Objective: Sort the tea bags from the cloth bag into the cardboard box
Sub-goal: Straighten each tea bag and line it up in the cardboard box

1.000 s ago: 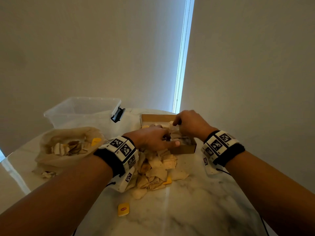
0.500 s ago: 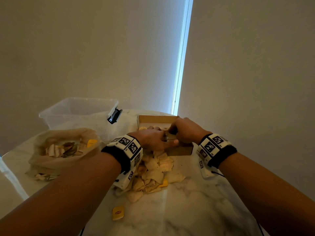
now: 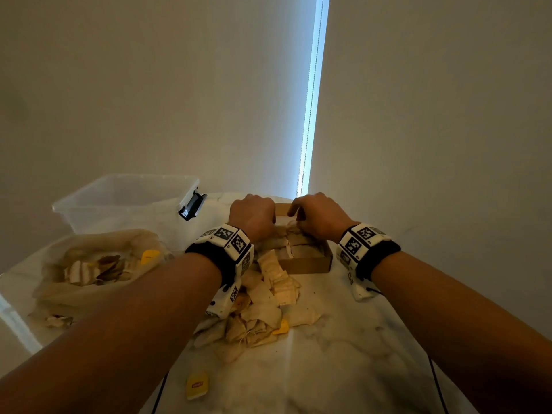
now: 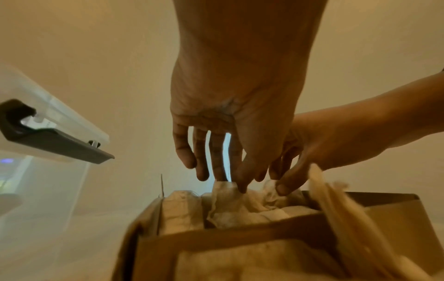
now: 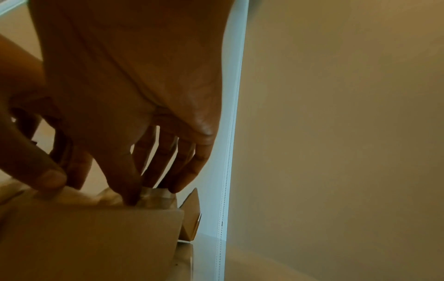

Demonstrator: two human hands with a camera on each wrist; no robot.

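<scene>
While both hands work at cardboard box (image 3: 307, 264) near table's far edge: left hand (image 4: 230, 106) and right hand (image 4: 336, 140) pinch tea bag (image 4: 240, 205); seat flat in far compartment, avoid crumpling neighbours.

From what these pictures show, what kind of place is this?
Probably a room in a home, not a workshop: a white marble-patterned table stands against plain walls, a roller blind with a bead chain covers a window, and a clear plastic storage bin sits nearby.
</scene>
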